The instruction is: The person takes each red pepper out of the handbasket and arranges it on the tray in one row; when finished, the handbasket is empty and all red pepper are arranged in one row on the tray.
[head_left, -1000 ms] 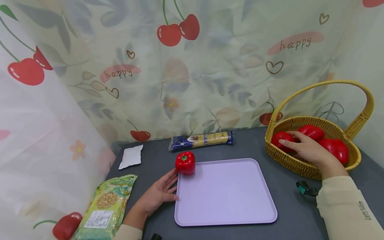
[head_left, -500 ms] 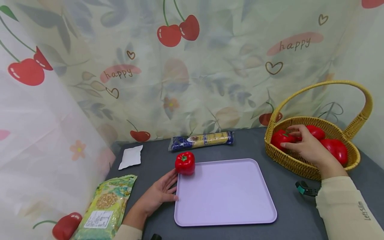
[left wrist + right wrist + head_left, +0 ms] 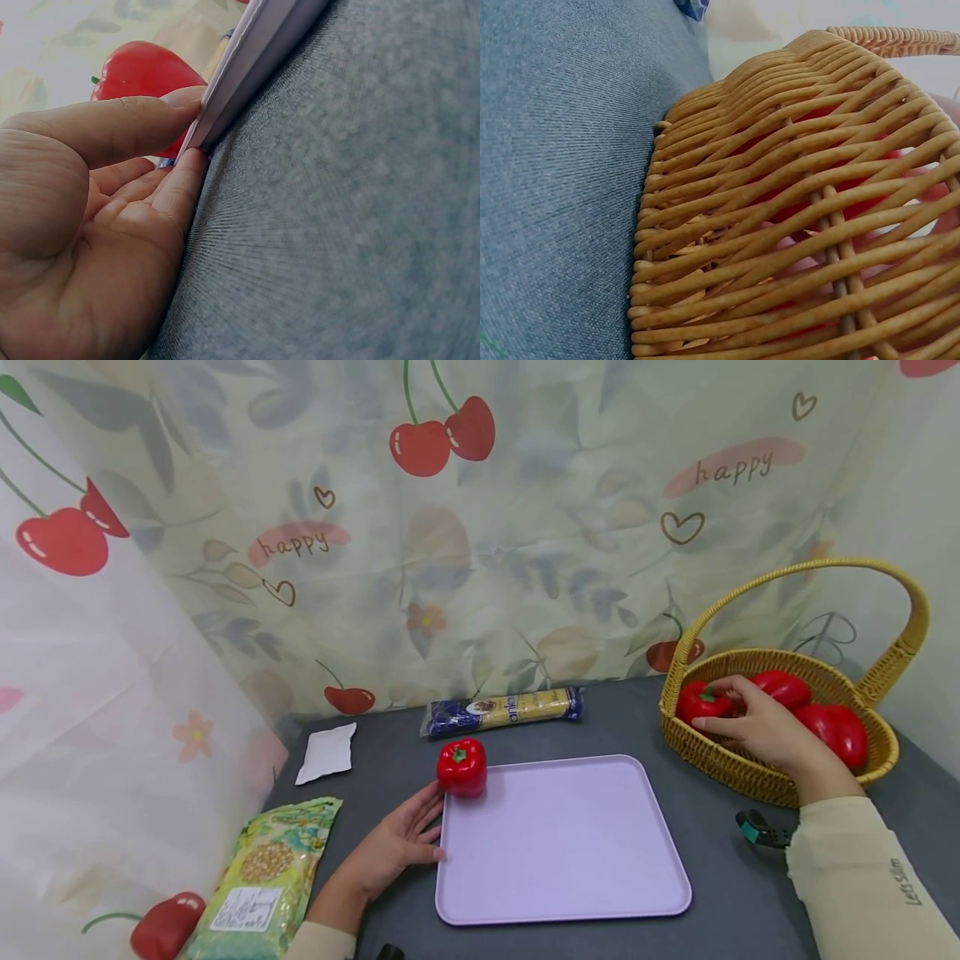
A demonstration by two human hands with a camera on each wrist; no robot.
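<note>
A lilac tray (image 3: 562,839) lies on the dark table, with a red bell pepper (image 3: 462,767) standing in its far left corner. My left hand (image 3: 399,835) rests at the tray's left edge, fingers extended and thumb apart; in the left wrist view the thumb tip touches the tray's rim (image 3: 232,82). Inside the wicker basket (image 3: 720,777) on the right, my right hand (image 3: 765,731) holds another red bell pepper (image 3: 693,700) between thumb and fingers, its green stem showing. Through the weave of the basket wall (image 3: 757,187), the right wrist view shows red and parts of the hand.
More red peppers (image 3: 834,733) lie in the basket under its tall handle (image 3: 825,562). A pasta packet (image 3: 510,710) lies behind the tray. On the left are a white packet (image 3: 327,753) and a grain bag (image 3: 262,868). A dark strap (image 3: 761,829) lies by the right sleeve.
In the basket, the bell pepper under my right hand has turned, bringing its green stem into view, and my fingers have shifted around it. My left hand has stayed at the tray.
</note>
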